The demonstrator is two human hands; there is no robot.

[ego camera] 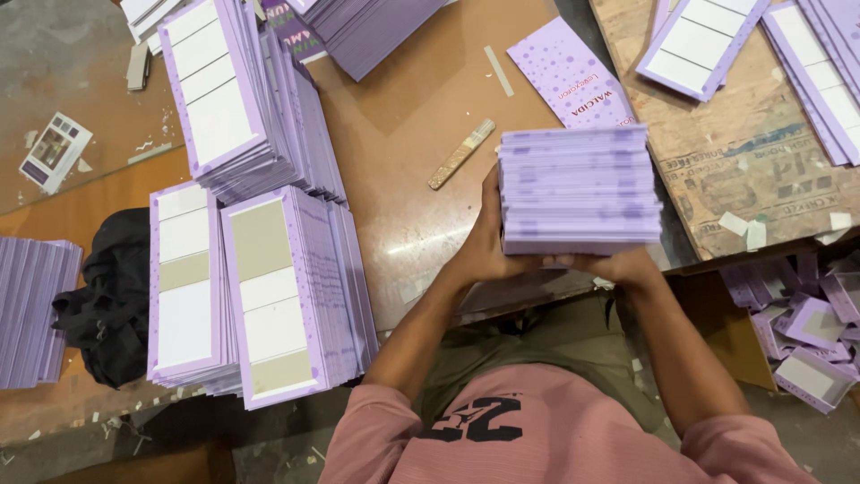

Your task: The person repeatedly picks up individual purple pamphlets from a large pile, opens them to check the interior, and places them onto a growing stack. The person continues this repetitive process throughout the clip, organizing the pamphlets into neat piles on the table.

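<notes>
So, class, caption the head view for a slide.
Both hands hold a stack of purple cards above the brown table.

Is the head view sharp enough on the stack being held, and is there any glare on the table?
Head view: the held stack of lilac cards is motion-blurred along its edges, left hand and right hand softer too; the resting stacks at left are sharp; a pale sheen streaks the brown table.

Bare table (412, 179) btwn card stacks (269, 296); brush (460, 154) there.
</notes>
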